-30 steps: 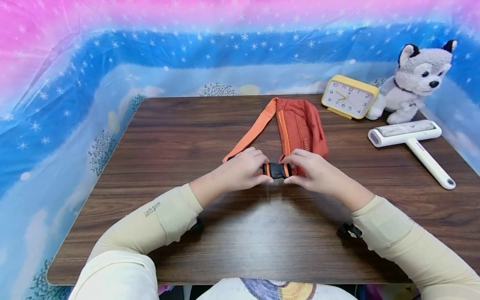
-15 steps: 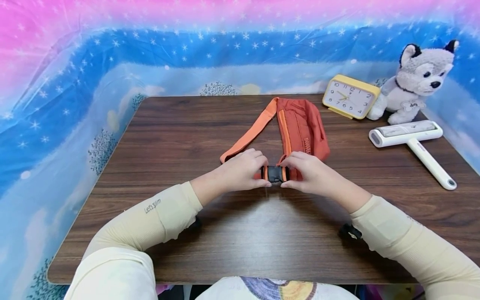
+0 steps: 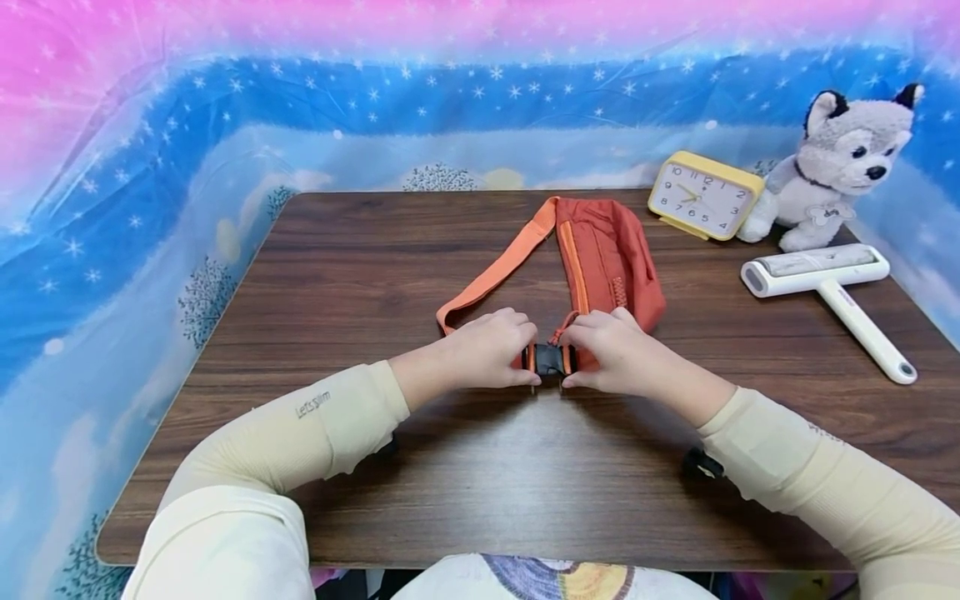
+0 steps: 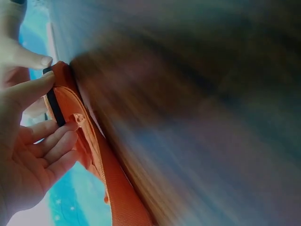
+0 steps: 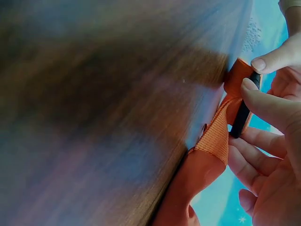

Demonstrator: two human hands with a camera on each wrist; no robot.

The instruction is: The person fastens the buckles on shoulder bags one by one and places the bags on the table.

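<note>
In the head view, a black side-release buckle (image 3: 549,360) joins two orange webbing ends in front of an orange-red waist bag (image 3: 609,250). My left hand (image 3: 491,348) pinches the buckle's left end between thumb and fingers, and my right hand (image 3: 613,350) pinches its right end. Both wrist views show the buckle edge-on, raised off the table, with thumbs on its near face and fingers behind. Orange strap (image 3: 502,267) loops from the bag's far end round to the left hand. The hands cover both buckle ends, so whether it is fully latched cannot be seen.
A yellow alarm clock (image 3: 705,196) stands at the back right beside a grey-and-white plush dog (image 3: 832,167). The white lint roller (image 3: 828,292) lies in front of them. Starry cloth (image 3: 375,108) hangs behind the brown wooden table (image 3: 360,258).
Both hands and the buckle have come slightly nearer the person and a little left. The strap's loop has shifted left as well, and both hands keep their pinch.
</note>
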